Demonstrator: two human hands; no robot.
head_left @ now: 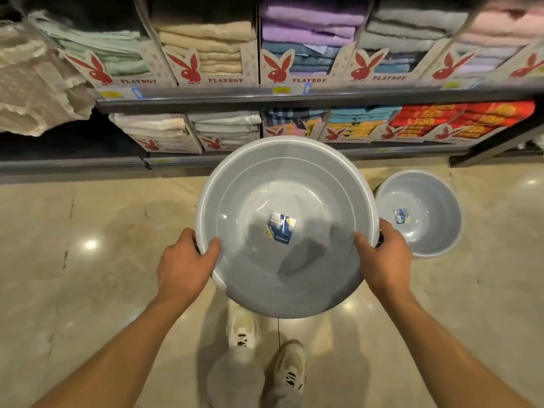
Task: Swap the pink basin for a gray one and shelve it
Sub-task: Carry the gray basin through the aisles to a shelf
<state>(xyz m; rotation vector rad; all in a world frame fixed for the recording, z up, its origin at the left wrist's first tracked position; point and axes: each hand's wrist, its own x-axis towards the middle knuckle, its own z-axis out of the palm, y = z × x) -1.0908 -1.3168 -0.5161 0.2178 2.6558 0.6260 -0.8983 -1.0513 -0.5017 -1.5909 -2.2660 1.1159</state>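
A large gray basin (253,184) with a blue label in its bottom is held up in front of me, above the floor. My left hand (185,263) grips its rim on the left, thumb inside the bowl. My right hand (385,257) grips the rim on the right, thumb inside too. A second gray basin (426,195), also labelled, stands on the floor to the right of the held one. No pink basin is in view.
Dark shelves (294,97) ahead hold cardboard boxes of folded towels in several colours on two levels. Lacy fabric (32,83) hangs at the upper left. The floor (103,231) is glossy beige tile; my shoes (265,357) are below the basin.
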